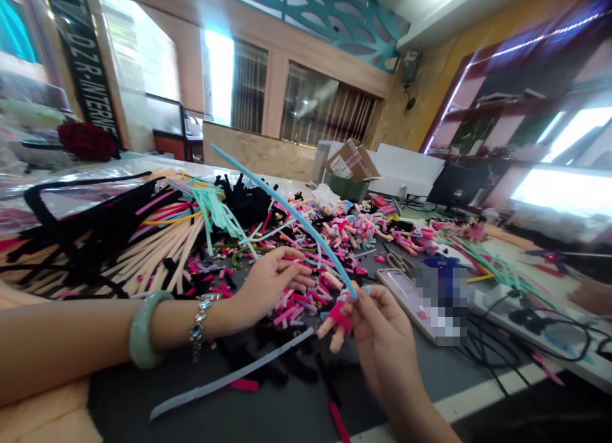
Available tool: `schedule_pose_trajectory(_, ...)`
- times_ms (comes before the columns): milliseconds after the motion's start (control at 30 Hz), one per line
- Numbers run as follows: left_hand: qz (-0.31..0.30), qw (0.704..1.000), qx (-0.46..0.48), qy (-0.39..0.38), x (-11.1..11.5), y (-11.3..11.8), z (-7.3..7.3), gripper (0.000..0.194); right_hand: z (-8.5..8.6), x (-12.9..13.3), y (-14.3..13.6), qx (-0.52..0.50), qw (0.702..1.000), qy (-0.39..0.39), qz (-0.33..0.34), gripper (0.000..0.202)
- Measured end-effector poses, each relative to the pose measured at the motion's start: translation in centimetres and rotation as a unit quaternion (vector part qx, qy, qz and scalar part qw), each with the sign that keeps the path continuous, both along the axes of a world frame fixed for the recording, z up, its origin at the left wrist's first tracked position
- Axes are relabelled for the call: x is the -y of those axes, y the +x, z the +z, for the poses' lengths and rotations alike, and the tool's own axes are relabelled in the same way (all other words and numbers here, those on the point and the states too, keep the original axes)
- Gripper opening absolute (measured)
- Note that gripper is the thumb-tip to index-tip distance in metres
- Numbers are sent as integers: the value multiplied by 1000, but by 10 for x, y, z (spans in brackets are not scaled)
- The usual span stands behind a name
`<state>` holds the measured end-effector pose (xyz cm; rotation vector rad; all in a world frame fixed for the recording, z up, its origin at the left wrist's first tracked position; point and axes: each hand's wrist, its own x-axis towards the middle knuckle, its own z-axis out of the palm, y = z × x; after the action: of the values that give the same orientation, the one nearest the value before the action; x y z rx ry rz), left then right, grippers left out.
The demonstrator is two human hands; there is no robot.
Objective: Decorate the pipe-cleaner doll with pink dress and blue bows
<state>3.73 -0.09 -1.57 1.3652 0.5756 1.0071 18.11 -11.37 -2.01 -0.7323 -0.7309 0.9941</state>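
My right hand (385,334) pinches the lower end of a long light-blue pipe cleaner (291,210), which arcs up and to the left. A small pipe-cleaner doll (338,315) in pink, with pale legs, is right at the fingers of this hand; whether they grip it too is hidden. My left hand (272,283), with a green bangle and a bracelet on its wrist, hovers over scattered cut pieces (291,306), fingers loosely curved and apart, nothing visible in them. Below it, a greyish-white strip (229,374) lies on the dark table top.
Bundles of pale pipe cleaners (167,248) and black ones (90,232) lie on the left. Finished-looking small dolls (356,223) are heaped behind. Scissors (396,261), a phone (411,303), a power strip (507,309) and loose cables occupy the right. Farther back stands a cardboard box (351,161).
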Motion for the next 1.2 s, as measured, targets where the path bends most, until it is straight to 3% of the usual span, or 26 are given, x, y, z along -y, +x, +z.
schedule_pose_trajectory(200,64,996,48,-34,-17,4,-3,10,4,0,1,-58,997,6,-46,15)
schedule_pose_trajectory(400,106,993,35,40,-34,1,-4,31,3,-2,2,-96,994,1,-49,20)
schedule_pose_trajectory(600,35,998,3,54,-29,-2,-3,17,-1,0,2,-13,1000,-7,26,13)
schedule_pose_trajectory(700,-8,998,-4,57,-18,-1,4,21,-2,0,1,11,999,-22,35,14)
schedule_pose_trajectory(833,-113,990,-4,86,-2,-1,15,28,-2,0,-1,50,997,-48,47,21)
schedule_pose_trajectory(967,-166,980,-19,107,8,-3,15,21,-3,1,-3,89,991,-79,64,24)
schedule_pose_trajectory(1200,-160,981,-35,102,19,-5,14,18,-5,2,-3,132,982,-91,103,20)
